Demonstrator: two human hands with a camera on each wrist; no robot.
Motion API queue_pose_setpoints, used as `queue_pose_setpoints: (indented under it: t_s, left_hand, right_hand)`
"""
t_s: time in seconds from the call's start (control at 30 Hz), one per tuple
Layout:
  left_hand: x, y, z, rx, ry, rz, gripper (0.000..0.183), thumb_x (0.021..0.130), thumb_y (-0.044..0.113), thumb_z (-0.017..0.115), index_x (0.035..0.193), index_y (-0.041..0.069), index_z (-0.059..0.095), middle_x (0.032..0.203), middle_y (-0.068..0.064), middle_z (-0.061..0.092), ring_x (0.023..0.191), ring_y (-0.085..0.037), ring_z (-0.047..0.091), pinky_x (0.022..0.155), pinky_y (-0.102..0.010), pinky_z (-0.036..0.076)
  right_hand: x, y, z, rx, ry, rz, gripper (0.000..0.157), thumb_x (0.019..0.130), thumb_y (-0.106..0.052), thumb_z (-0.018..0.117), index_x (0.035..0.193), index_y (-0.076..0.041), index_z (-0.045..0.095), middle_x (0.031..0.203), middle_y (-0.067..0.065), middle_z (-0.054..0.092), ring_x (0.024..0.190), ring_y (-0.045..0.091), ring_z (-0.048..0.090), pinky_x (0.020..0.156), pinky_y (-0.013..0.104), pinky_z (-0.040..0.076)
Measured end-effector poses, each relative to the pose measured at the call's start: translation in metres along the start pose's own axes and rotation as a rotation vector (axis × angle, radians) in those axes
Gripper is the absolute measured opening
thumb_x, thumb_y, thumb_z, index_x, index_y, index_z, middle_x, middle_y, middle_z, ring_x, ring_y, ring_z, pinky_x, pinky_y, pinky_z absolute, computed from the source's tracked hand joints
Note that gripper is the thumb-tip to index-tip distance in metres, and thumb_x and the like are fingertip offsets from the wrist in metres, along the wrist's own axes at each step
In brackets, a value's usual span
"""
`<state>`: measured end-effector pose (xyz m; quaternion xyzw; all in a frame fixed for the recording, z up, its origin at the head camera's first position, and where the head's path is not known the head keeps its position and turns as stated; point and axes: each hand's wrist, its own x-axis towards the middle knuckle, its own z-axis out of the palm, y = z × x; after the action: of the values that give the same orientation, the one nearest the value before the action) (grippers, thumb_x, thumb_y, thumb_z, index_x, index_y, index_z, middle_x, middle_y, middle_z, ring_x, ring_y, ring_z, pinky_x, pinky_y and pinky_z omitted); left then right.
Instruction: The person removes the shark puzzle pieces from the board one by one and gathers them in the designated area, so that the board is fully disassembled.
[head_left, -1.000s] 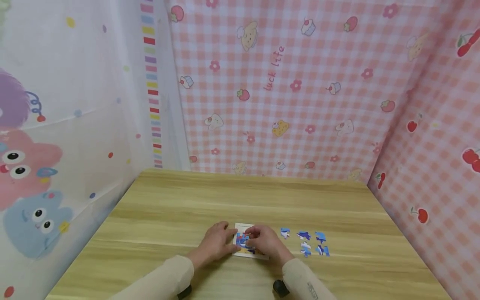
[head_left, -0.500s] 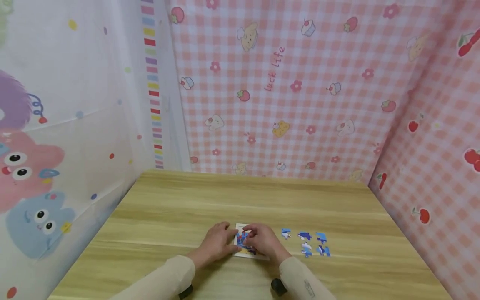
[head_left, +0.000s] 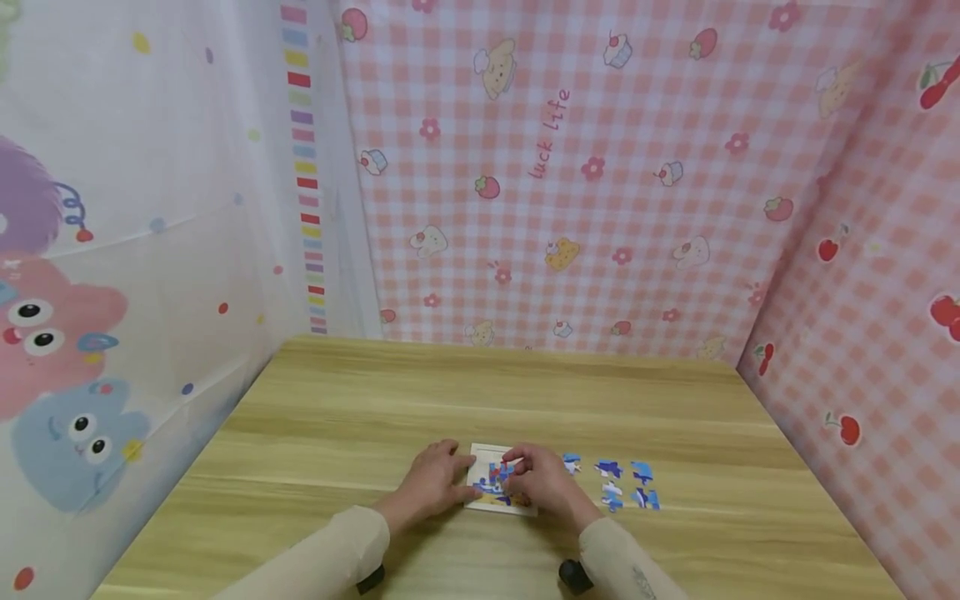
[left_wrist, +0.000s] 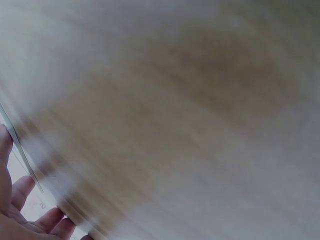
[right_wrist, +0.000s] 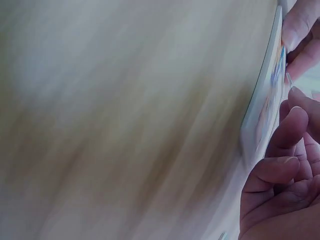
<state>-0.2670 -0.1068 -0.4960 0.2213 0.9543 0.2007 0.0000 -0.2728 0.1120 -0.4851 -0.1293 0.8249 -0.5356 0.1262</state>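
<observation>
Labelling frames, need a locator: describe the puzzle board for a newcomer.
On the wood-grain table, near half, look between left hand and right hand. There lies a flat, partly filled puzzle board. Unlike the loose pieces to its right, it has a white border.

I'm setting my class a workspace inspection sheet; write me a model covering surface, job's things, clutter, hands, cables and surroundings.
Surface: wood-grain table, flat.
Job's things: white puzzle tray, partly filled; five loose pieces to its right.
Clutter: nothing seen.
Hands: left hand touches the tray's left edge; right hand pinches a thin piece over the tray.
Cables: nothing seen.
Surroundings: pink checked cloth behind and right; white patterned cloth left.
</observation>
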Motion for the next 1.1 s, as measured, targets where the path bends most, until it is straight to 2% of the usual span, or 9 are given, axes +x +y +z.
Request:
queue_pose_setpoints:
  t_s: [0.37, 0.6, 0.77, 1.0, 1.1]
  left_hand:
    - [-0.001, 0.0, 0.0, -0.057, -0.006, -0.031, 0.06, 0.086, 0.04, 0.076, 0.132, 0.005, 0.062, 0.143, -0.029, 0.045, 0.132, -0.045, 0.042, 0.11, -0.058, 0.031]
    - [-0.001, 0.0, 0.002, -0.058, 0.011, -0.002, 0.058, 0.086, 0.038, 0.077, 0.129, 0.002, 0.064, 0.139, -0.029, 0.048, 0.129, -0.046, 0.044, 0.108, -0.06, 0.033]
    - [-0.002, 0.001, 0.0, -0.067, 0.008, -0.012, 0.058, 0.086, 0.038, 0.077, 0.129, 0.002, 0.064, 0.139, -0.03, 0.048, 0.13, -0.046, 0.044, 0.109, -0.06, 0.032]
    - [-0.003, 0.001, 0.0, -0.072, 0.0, -0.012, 0.058, 0.086, 0.037, 0.076, 0.13, 0.002, 0.063, 0.14, -0.029, 0.048, 0.13, -0.046, 0.043, 0.109, -0.059, 0.032]
    - [-0.003, 0.002, 0.001, -0.078, 0.003, -0.012, 0.058, 0.086, 0.037, 0.077, 0.13, 0.002, 0.063, 0.14, -0.03, 0.047, 0.13, -0.046, 0.043, 0.109, -0.059, 0.032]
  right_hand:
    - [-0.013, 0.012, -0.035, -0.034, 0.057, 0.079, 0.033, 0.084, 0.008, 0.068, 0.116, 0.001, 0.063, 0.083, 0.007, 0.057, 0.058, 0.014, 0.048, 0.051, 0.024, 0.042]
    - [-0.025, 0.021, -0.056, -0.105, 0.075, 0.141, 0.031, 0.083, 0.005, 0.073, 0.111, -0.002, 0.064, 0.084, 0.005, 0.056, 0.064, 0.016, 0.051, 0.055, 0.026, 0.046]
    - [-0.031, 0.024, -0.064, -0.142, 0.068, 0.13, 0.031, 0.08, 0.005, 0.075, 0.109, -0.001, 0.065, 0.082, 0.005, 0.056, 0.065, 0.016, 0.052, 0.055, 0.029, 0.049]
    - [-0.038, 0.027, -0.074, -0.314, 0.093, 0.066, 0.031, 0.073, -0.002, 0.083, 0.101, -0.005, 0.069, 0.08, 0.003, 0.059, 0.069, 0.016, 0.054, 0.059, 0.03, 0.048]
    - [-0.04, 0.028, -0.079, -0.324, 0.11, 0.079, 0.032, 0.071, -0.001, 0.083, 0.1, -0.006, 0.07, 0.079, 0.003, 0.056, 0.068, 0.017, 0.052, 0.058, 0.03, 0.046]
